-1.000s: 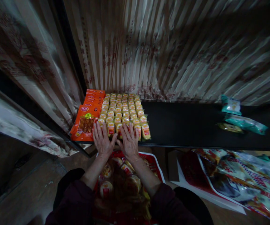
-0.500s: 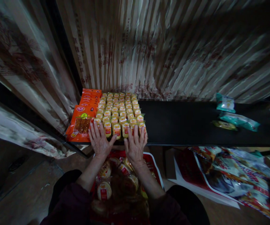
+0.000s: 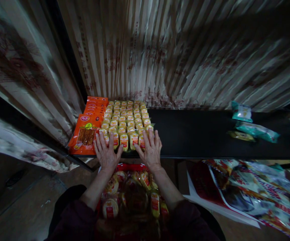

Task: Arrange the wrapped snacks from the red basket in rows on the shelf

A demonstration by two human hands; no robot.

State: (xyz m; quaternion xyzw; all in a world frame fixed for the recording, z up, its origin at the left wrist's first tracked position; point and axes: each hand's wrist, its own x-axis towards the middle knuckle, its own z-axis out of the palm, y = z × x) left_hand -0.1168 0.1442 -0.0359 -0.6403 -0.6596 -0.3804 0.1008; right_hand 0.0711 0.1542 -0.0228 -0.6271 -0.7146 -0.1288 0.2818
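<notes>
Rows of small yellow wrapped cakes (image 3: pixel 124 142) stand packed together on a black shelf (image 3: pixel 197 134). My left hand (image 3: pixel 107 152) lies against the front row at its left end, fingers spread. At the right end of that row, my right hand (image 3: pixel 150 150) rests with its fingers stretched over the cakes, hiding some of them. Neither hand grips anything. Orange snack packets (image 3: pixel 85 134) are lined up one behind another, just left of the cakes. Below my wrists is a red basket (image 3: pixel 131 166) with more round wrapped cakes (image 3: pixel 110 208) in it.
Teal snack bags (image 3: pixel 257 130) and a yellow-green packet (image 3: pixel 240 135) lie at the shelf's right part. Below them, a box (image 3: pixel 202 187) sits beside a heap of white, red and blue bags (image 3: pixel 255 187). A striped curtain (image 3: pixel 124 50) hangs behind the shelf.
My right hand has shifted slightly right along the front row, its thumb and fingers spreading wider. My left hand stays nearly in place. The view has moved slightly.
</notes>
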